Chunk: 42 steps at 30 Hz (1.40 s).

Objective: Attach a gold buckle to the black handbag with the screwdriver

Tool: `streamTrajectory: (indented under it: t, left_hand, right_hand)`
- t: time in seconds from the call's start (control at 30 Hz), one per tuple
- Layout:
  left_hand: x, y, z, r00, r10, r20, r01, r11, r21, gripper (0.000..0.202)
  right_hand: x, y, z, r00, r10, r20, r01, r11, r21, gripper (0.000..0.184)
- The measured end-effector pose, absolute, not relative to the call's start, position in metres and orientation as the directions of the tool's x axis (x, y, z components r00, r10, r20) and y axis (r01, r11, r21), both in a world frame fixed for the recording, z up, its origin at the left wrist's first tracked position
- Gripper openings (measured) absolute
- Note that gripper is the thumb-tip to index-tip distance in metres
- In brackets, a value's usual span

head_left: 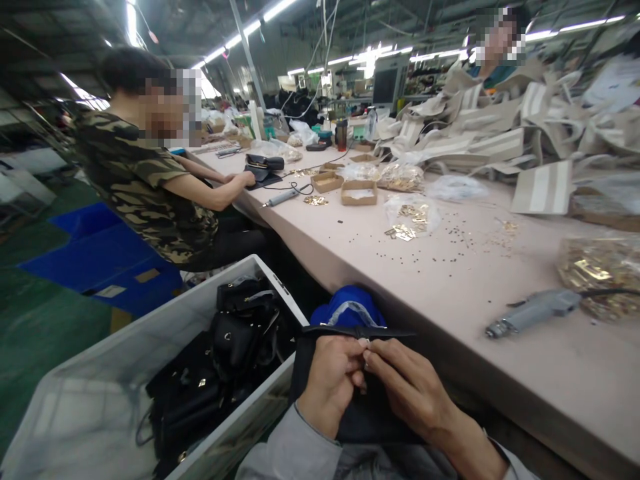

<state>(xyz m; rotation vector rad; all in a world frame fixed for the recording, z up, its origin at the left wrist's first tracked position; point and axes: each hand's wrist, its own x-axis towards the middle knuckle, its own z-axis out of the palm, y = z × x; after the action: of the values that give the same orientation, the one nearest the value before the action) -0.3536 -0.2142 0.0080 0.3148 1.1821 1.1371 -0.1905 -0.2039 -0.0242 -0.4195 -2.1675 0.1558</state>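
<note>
My left hand (331,377) and my right hand (411,381) meet over my lap, fingers closed in a pinch. Between their fingertips is a small shiny metal fitting (367,343), mostly covered by the fingers, so its exact kind does not show. Beneath and behind both hands lies a black leather-like bag piece (306,357), its upper edge running flat just beyond my fingertips. My hands hide much of it. Something blue (345,303) with a pale strip sits just past that edge, beside the table.
A white crate (65,393) holding black bags (230,337) stands at my left. On the table (500,387) are a grey electric screwdriver (535,312), scattered small screws, bagged gold fittings (415,217) and cardboard boxes (359,193). A co-worker in camouflage (135,163) sits further left, handling a black bag.
</note>
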Motion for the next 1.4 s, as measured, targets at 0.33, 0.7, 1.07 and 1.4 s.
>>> streamTrajectory:
  t: [0.33,0.7,1.07,1.4]
  left_hand:
    - [-0.359,-0.223,0.030,-0.285,0.958,-0.042,0.102,0.073,0.992,0.030]
    - [-0.362,-0.194,-0.002,-0.235,0.963,-0.129,-0.042,0.123,0.992,0.017]
    - [-0.357,-0.197,0.000,-0.277,0.950,-0.143,0.021,0.155,0.988,0.024]
    - [-0.348,-0.202,0.006,-0.403,0.914,-0.044,0.161,0.119,0.980,0.022]
  right_hand:
    - [-0.198,-0.158,0.027,-0.494,0.780,0.384,0.207,0.535,-0.819,0.018]
    - [-0.206,-0.149,-0.008,-0.393,0.919,0.020,0.036,0.037,-0.999,0.040]
    - [-0.213,-0.156,-0.012,-0.257,0.965,0.057,0.030,0.067,-0.997,0.028]
    - [-0.221,-0.157,-0.013,-0.135,0.989,-0.058,0.105,-0.044,-0.993,0.023]
